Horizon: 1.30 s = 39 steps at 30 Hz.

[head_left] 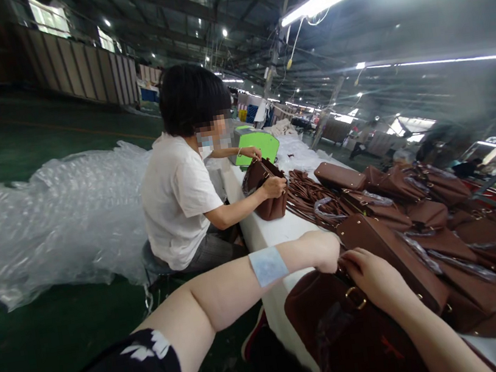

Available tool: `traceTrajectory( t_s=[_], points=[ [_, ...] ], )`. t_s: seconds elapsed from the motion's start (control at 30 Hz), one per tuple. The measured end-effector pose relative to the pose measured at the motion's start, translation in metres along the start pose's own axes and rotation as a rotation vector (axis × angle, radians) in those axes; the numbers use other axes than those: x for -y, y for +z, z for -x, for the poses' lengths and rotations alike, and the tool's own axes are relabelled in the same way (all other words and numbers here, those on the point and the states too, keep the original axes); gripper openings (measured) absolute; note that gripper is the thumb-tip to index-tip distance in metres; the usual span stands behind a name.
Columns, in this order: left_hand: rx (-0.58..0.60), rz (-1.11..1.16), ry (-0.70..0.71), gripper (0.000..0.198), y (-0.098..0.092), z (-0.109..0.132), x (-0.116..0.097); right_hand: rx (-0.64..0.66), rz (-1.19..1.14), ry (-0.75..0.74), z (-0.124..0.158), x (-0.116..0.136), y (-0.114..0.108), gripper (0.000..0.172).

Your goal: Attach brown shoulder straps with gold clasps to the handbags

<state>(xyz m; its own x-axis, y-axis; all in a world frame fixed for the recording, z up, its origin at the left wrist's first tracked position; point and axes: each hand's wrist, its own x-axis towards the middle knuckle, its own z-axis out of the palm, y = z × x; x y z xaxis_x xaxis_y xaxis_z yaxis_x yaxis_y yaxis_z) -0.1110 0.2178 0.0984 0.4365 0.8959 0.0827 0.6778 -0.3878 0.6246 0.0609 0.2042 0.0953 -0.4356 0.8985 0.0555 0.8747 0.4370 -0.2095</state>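
A brown leather handbag (342, 333) lies in front of me at the near edge of a white table (268, 232). My left hand (322, 251) is closed on the bag's top edge, its fingers curled out of sight. My right hand (368, 273) is also closed, gripping the same top edge beside a gold ring fitting (355, 298). The two hands almost touch. A pale patch sits on my left forearm (267, 266).
Several brown bags (418, 211) and straps (308, 193) crowd the table to the right. A seated co-worker in a white shirt (180, 195) handles another brown bag (266, 186) farther along. A bubble wrap heap (50, 220) covers the green floor at left. A green bin (257, 146) stands beyond.
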Motion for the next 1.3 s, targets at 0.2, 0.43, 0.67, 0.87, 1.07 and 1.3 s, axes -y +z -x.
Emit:
traceTrajectory(
  t_s=[0.2, 0.43, 0.67, 0.87, 1.07, 1.3],
  points=[
    [0.02, -0.098, 0.216, 0.02, -0.014, 0.005, 0.017, -0.022, -0.364, 0.013, -0.009, -0.006, 0.006, 0.037],
    [-0.137, 0.234, 0.206, 0.018, 0.006, -0.003, 0.035, 0.003, -0.619, 0.164, -0.01, -0.025, 0.014, 0.047],
    [0.125, 0.158, 0.164, 0.027, 0.016, -0.001, 0.047, -0.048, -0.731, 0.198, -0.012, -0.017, 0.014, 0.045],
    [0.029, 0.186, 0.14, 0.026, 0.026, -0.006, 0.05, -0.049, -0.703, 0.184, -0.01, -0.011, 0.013, 0.045],
    [0.035, 0.403, 0.017, 0.013, 0.028, -0.011, 0.058, 0.003, -0.458, 0.066, -0.011, -0.008, 0.011, 0.041],
    [0.225, 0.857, -0.096, 0.005, 0.028, -0.017, 0.067, 0.06, -0.111, -0.09, -0.013, 0.007, 0.007, 0.025]
  ],
)
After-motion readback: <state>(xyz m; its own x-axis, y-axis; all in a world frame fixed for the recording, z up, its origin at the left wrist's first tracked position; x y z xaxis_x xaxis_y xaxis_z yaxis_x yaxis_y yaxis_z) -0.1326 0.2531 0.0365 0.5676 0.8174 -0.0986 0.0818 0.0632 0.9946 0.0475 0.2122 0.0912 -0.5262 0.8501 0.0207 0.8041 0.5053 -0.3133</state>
